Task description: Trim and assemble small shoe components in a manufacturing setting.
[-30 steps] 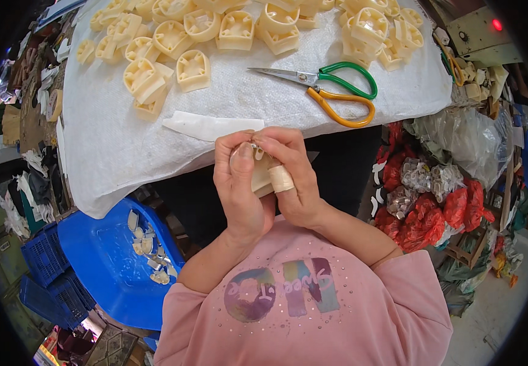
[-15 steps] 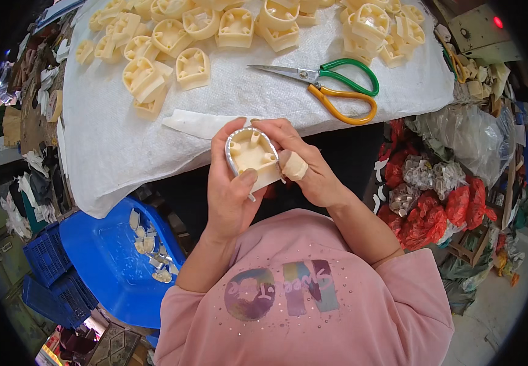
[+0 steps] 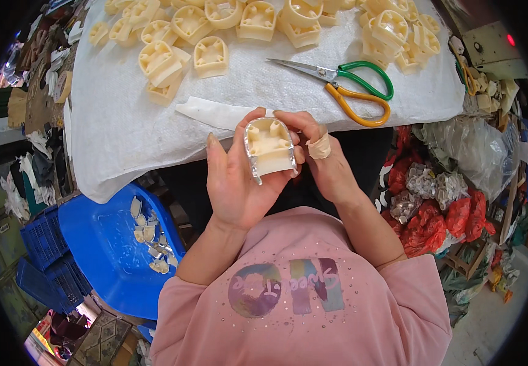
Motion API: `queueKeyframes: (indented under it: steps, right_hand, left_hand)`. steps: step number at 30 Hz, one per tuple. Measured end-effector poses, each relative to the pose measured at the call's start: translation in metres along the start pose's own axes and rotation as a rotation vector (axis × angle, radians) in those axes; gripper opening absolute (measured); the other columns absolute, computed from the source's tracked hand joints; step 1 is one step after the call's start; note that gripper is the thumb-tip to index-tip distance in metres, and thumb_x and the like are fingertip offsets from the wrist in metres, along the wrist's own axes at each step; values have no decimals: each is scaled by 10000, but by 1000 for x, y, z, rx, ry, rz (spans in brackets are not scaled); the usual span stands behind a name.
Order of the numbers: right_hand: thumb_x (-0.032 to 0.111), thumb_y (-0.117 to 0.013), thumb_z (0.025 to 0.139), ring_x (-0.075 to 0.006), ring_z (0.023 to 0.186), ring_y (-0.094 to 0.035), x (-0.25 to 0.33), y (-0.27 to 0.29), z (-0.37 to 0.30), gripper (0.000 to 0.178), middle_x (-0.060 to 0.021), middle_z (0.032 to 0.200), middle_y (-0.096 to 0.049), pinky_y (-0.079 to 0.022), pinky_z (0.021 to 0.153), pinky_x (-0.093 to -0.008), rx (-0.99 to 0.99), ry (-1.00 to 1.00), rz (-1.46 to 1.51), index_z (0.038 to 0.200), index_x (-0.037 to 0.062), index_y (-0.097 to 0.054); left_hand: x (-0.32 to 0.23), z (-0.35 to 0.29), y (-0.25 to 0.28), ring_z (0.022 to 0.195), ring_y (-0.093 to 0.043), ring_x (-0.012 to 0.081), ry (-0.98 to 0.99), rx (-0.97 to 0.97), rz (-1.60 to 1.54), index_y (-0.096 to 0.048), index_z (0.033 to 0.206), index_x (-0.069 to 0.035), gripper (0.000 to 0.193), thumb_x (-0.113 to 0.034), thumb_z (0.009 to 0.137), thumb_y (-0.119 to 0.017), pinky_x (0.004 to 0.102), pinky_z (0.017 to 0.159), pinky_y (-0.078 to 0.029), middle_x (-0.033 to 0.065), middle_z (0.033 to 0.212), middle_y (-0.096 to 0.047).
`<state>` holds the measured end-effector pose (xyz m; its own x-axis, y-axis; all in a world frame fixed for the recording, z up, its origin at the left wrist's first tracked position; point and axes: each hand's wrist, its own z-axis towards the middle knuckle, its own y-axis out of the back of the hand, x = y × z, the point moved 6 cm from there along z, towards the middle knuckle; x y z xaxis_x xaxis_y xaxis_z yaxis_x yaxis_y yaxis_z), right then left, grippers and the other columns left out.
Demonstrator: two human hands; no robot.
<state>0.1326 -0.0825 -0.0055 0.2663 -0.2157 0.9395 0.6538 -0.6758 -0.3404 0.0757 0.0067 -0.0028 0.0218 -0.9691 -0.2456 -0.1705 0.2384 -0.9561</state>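
A cream plastic shoe heel, hollow with small posts inside, is held between both hands just off the table's near edge. A shiny silver strip runs around its curved rim, and one end sticks out at the lower left. My left hand cradles it from the left and behind, thumb lifted off. At the top and right side, fingers of my right hand grip the heel; beige tape wraps that thumb. Behind my fingers a white strip lies on the cloth.
Many cream heels are heaped along the far side of the white cloth. Scissors with green and orange handles lie at the right. A blue basin at lower left holds several silvery pieces. Red bags sit at right.
The heel has tilted, so its flat front face shows more. My left thumb has lifted off it and points up. The whole view has shifted slightly.
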Motion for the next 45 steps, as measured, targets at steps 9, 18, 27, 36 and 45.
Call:
queueKeyframes:
  steps: [9, 18, 27, 36, 45]
  right_hand:
    - [188, -659, 800, -153, 681, -592, 42, 1, 13, 290, -112, 852, -586, -463, 583, -285, 54, 2, -800, 970, -29, -572]
    - [193, -552, 902, -101, 680, -528, 39, 13, 6, 239, -35, 771, -557, -454, 620, -239, -25, 420, -478, 1029, -8, -570]
    - [208, -563, 881, -162, 591, -553, 28, 22, 20, 183, -52, 701, -576, -438, 538, -277, 178, -12, -399, 845, 29, -575]
    - [253, -501, 939, -91, 668, -566, 18, 25, 6, 284, -22, 805, -603, -447, 542, -225, 102, -182, -54, 1054, 17, -610]
    - [218, -454, 953, -221, 650, -620, 27, 16, 5, 243, -115, 798, -617, -482, 606, -320, -158, 217, -582, 1043, 39, -593]
  left_hand:
    - [-13, -9, -29, 938, -515, 206, -326, 100, 1257, -20, 1412, 33, 964, -500, 849, -592, 312, 804, -430, 143, 1123, -455]
    - [-29, -7, -21, 889, -585, 155, -347, -22, 1323, -498, 1214, -5, 584, -33, 682, -737, 277, 715, -518, 73, 971, -542]
    - [-28, -10, -54, 698, -538, 188, -677, 308, 1897, -562, 1140, -29, 635, 29, 528, -721, 259, 529, -438, 81, 850, -563]
    - [-21, -8, -51, 630, -605, 205, -779, 159, 1927, -559, 1028, -12, 554, -55, 531, -798, 273, 522, -480, 94, 811, -582]
    - [-11, -11, -46, 742, -658, 214, -907, -22, 2039, -542, 1045, 18, 602, -99, 530, -833, 283, 660, -538, 120, 873, -611]
